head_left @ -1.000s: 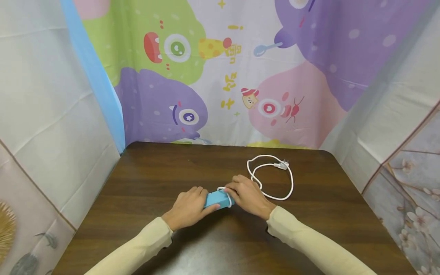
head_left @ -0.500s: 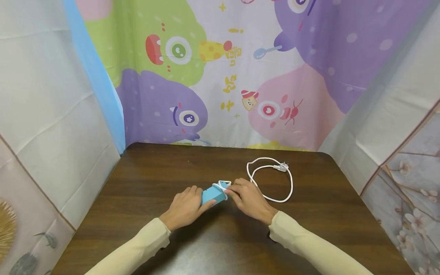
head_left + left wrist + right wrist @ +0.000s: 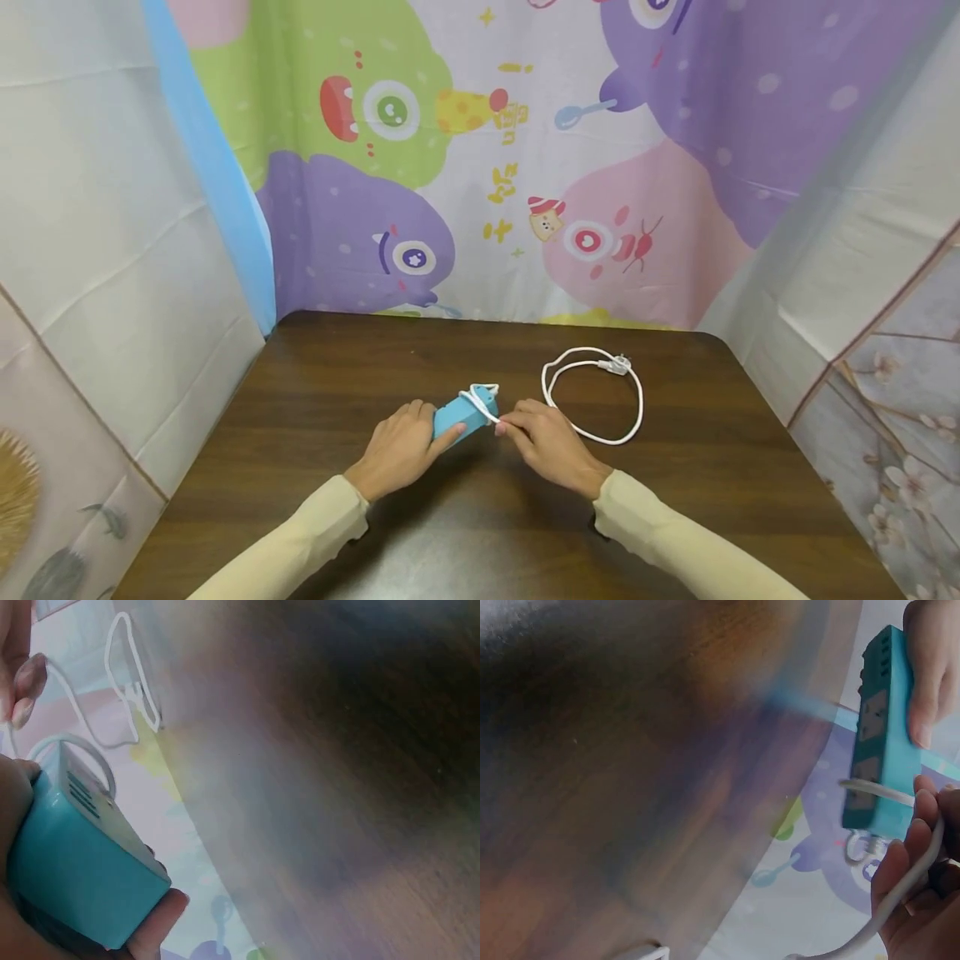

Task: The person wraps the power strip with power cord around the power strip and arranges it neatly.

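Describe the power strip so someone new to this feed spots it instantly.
Start at the dark brown table and find the left hand over it. That hand grips the power strip, a chunky turquoise block. Its colour and boxy shape set it apart from the thin white cord wrapped round its end.

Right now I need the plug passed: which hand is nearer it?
Right. In the head view, the right hand is below-left of the plug; the left hand is farther left.

Dark wood table (image 3: pixel 337 367), sheen at front; cartoon-monster curtain (image 3: pixel 487 275) behind; pale, creased hangings (image 3: pixel 97 208) either side
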Available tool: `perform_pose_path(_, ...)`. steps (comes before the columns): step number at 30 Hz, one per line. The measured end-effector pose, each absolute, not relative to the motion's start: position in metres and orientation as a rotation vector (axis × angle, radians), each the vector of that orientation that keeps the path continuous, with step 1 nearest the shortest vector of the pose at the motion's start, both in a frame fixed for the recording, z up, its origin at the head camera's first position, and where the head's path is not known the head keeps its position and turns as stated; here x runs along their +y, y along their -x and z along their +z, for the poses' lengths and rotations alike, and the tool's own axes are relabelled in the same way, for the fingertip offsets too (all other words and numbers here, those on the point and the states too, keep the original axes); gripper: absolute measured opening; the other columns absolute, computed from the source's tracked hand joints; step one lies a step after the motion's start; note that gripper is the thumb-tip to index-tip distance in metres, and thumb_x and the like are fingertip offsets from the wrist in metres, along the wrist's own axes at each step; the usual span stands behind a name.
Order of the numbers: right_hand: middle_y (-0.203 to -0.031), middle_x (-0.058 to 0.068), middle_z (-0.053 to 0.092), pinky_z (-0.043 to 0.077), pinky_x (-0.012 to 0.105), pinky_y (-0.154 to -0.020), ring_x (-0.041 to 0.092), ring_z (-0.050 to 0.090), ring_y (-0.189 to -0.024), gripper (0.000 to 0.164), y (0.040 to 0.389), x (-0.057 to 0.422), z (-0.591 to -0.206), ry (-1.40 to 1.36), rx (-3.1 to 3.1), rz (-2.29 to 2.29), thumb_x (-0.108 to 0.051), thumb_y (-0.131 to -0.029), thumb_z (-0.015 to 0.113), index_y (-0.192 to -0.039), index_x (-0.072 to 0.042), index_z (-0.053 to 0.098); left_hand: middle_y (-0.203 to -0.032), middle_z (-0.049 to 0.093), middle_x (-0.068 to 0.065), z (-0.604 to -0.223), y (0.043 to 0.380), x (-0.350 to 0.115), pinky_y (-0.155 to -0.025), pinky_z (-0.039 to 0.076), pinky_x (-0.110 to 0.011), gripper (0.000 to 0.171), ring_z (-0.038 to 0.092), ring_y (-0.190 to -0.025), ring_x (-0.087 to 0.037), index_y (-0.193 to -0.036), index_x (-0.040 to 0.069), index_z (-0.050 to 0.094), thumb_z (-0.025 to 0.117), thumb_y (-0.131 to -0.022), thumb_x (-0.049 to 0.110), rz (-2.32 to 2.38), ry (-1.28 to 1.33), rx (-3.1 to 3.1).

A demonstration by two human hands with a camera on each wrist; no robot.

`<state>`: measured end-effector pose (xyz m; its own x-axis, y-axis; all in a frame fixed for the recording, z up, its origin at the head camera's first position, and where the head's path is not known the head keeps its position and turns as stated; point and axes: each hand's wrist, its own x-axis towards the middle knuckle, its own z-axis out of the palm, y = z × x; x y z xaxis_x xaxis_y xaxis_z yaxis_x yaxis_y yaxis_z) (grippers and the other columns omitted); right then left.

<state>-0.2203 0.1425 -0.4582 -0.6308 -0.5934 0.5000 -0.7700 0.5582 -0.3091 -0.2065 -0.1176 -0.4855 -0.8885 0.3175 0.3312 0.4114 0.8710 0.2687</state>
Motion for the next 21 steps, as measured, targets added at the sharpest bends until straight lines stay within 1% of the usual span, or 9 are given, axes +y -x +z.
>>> perform_pose_path(7, -0.072, -0.013, 0.051, 0.042, 0.025, -0.063, 0.004, 0.046, -0.069, 0.006, 0.221, 0.143, -0.464, -1.131, -2.440, 0.814, -0.014, -0.096, 0.073, -0.091, -0.015, 0.077, -0.081, 0.054, -0.001, -0.481, 0.207, -0.117, -0.057, 0.048, -0.034, 0.059, 0.049, -0.067, -0.014, -0.103, -0.002, 0.067, 0.057, -0.102, 0.056, -0.549, 0.518, -2.706)
perform_pose_path(13, -0.072, -0.007, 0.062, 0.046, 0.024, -0.063, 0.002, 0.054, -0.069, 0.007, 0.220, 0.146, -0.469, -1.159, -2.457, 0.900, -0.013, -0.097, 0.072, -0.093, -0.012, 0.077, -0.081, 0.054, 0.000, -0.479, 0.206, -0.113, -0.059, 0.047, -0.034, 0.060, 0.049, -0.066, -0.013, -0.105, -0.001, 0.069, 0.057, -0.101, 0.057, -0.636, 0.514, -2.720)
perform_pose_path(21, -0.077, -0.002, 0.070, 0.051, 0.024, -0.068, 0.005, 0.063, -0.073, 0.006, 0.219, 0.151, -0.472, -1.166, -2.499, 0.935, -0.009, -0.096, 0.072, -0.096, -0.011, 0.078, -0.084, 0.058, 0.001, -0.477, 0.206, -0.110, -0.063, 0.048, -0.036, 0.058, 0.051, -0.070, -0.013, -0.108, 0.003, 0.070, 0.059, -0.100, 0.059, -0.753, 0.489, -2.725)
